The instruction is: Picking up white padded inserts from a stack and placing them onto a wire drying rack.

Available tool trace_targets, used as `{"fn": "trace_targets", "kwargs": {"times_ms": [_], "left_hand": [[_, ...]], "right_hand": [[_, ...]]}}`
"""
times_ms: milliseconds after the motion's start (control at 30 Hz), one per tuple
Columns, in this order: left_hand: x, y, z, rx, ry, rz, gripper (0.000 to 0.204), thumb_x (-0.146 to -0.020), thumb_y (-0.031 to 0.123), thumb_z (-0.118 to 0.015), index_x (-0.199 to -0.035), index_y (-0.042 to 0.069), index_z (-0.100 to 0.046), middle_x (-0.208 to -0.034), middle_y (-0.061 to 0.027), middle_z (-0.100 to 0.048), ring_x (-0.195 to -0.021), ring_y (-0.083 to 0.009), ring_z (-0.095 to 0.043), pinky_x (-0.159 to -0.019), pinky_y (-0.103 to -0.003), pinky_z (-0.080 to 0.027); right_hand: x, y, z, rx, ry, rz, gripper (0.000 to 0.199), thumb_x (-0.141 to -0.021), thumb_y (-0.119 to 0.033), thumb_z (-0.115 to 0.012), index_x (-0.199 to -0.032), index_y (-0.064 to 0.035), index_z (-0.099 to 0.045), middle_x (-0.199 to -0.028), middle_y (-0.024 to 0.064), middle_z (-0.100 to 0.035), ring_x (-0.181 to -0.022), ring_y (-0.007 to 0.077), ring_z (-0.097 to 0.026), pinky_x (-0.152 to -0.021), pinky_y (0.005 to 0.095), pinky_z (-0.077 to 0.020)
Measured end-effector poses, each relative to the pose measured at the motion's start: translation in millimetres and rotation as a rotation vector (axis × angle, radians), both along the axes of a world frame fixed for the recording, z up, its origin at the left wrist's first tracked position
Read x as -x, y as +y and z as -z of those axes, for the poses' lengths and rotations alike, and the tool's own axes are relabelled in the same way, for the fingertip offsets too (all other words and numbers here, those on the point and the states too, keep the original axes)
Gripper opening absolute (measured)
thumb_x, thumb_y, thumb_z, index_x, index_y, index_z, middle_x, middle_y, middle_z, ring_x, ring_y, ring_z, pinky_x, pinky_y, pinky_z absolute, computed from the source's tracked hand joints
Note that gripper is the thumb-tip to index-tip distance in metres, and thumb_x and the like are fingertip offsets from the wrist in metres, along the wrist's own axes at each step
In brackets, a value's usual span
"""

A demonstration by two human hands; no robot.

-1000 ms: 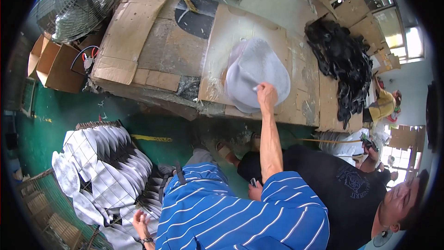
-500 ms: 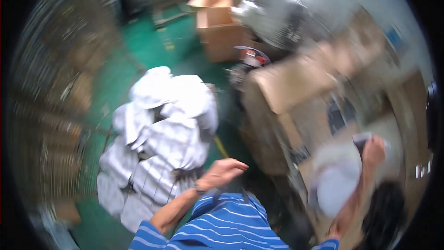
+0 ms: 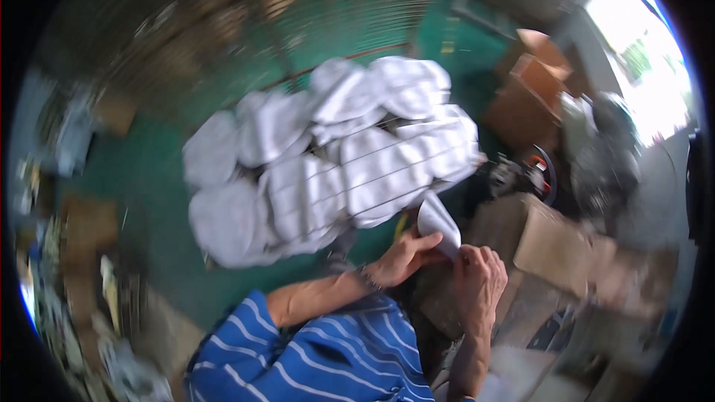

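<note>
A small white piece [image 3: 438,217] with a curved edge, like bent paper or cloth, is held up in front of me between both hands. My left hand [image 3: 408,254] pinches its lower left side, the thumb lying across it. On its lower right corner the fingers of my right hand [image 3: 480,275] are closed. Just beyond my hands lies a wide pile of white, rounded, padded-looking pieces [image 3: 380,171], set in rows with thin dark lines across them. The pile sits low over the green floor, and what bears it is mostly hidden.
Open cardboard boxes [image 3: 555,246] stand close on my right, with a brown carton [image 3: 525,97] farther off. Beside that carton are clear plastic bags [image 3: 607,156] and a machine-like thing with a red part [image 3: 538,171]. Blurred wire racking [image 3: 298,15] runs along the far side.
My view has swung left. My right hand has come from over the boxes to meet my left in front of me, and both now hold the white piece.
</note>
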State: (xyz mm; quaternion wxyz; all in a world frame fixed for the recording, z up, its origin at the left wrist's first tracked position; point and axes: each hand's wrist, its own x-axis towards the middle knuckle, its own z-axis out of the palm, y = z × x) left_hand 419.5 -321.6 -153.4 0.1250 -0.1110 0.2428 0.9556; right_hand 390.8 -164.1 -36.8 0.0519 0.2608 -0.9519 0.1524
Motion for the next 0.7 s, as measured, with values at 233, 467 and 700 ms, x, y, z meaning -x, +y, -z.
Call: {"fn": "trace_targets", "kwargs": {"times_ms": [233, 467, 700], "left_hand": [[-40.3, -121.9, -3.4, 0.059, -0.042, -0.689, 0.039, -0.094, 0.009, -0.062, -0.132, 0.001, -0.059, -0.121, -0.0098, -0.070, -0.115, -0.0226, -0.066, -0.103, -0.041, -0.052], [-68.4, -226.0, 0.1, 0.071, -0.077, -0.903, 0.039, -0.091, 0.010, -0.058, -0.129, 0.002, -0.057, -0.115, -0.0095, -0.066, -0.108, -0.0235, -0.066, -0.094, -0.041, -0.056], [-96.2, -271.6, 31.5, 0.058, -0.143, -1.028, 0.039, -0.085, 0.010, -0.062, -0.123, 0.003, -0.063, -0.113, -0.0082, -0.069, -0.105, -0.0238, -0.069, -0.096, -0.040, -0.055]], "right_hand": [[16.6, -147.3, 25.4, 0.204, -0.214, -0.354, 0.017, -0.088, -0.015, -0.076, -0.102, -0.0049, -0.075, -0.090, 0.0129, -0.068, -0.088, 0.0333, -0.067, -0.079, 0.0438, -0.0519], [1.6, -256.2, 51.0, 0.348, -0.372, -0.520, 0.026, -0.094, -0.023, -0.074, -0.113, -0.0039, -0.075, -0.094, 0.0138, -0.069, -0.084, 0.0332, -0.067, -0.076, 0.0414, -0.0533], [-9.6, -271.9, 89.5, 0.451, -0.455, -0.529, 0.041, -0.095, -0.018, -0.074, -0.131, 0.0001, -0.066, -0.106, 0.0183, -0.068, -0.088, 0.0316, -0.066, -0.078, 0.0407, -0.0536]]}}
